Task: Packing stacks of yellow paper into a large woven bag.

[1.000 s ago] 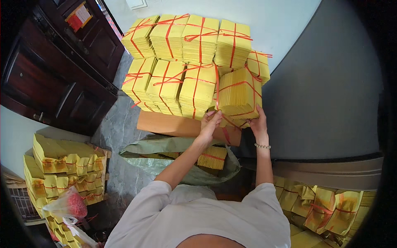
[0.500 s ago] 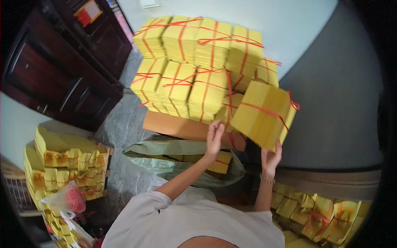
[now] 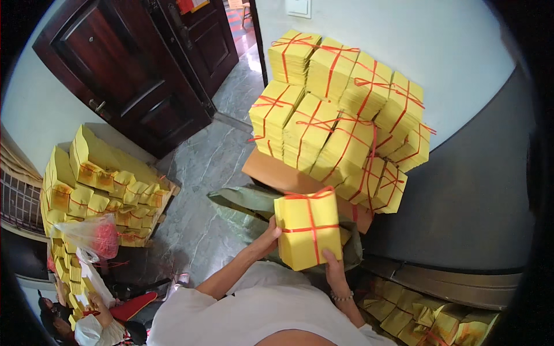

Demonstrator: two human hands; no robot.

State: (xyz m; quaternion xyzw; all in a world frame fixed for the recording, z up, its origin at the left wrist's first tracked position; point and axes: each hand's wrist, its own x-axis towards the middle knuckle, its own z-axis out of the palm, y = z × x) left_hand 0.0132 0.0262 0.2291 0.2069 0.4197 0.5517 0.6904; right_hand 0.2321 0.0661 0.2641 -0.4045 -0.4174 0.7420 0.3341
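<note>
A dark grey panel [image 3: 461, 196] fills the right side, meeting a white wall [image 3: 427, 46] behind; dark wooden doors [image 3: 124, 78] stand at the upper left, above a grey marbled floor [image 3: 199, 150]. Against the wall rises a stack [image 3: 350, 141] of yellow paper bundles tied with red ribbon, a brown box [image 3: 283, 173] showing beneath its front edge. A second pile [image 3: 112, 190] of yellow paper stands at the left, and a third pile [image 3: 415, 314] lies at the lower right. Another person [image 3: 95, 323] is partly in view at the bottom left. A green sack [image 3: 245, 199] lies in front of the box, partly hidden by a single yellow bundle [image 3: 299, 216] held up in front of the wearer, red ribbon crossing its face. A clear plastic bag [image 3: 104, 236] with something red inside rests by the left pile. Both hands grip the bundle: the left hand [image 3: 267, 237] at its left edge, most fingers hidden, and the right hand [image 3: 336, 275] at its lower right corner, thumb on the face. A beaded bracelet [image 3: 342, 296] circles the right wrist.
</note>
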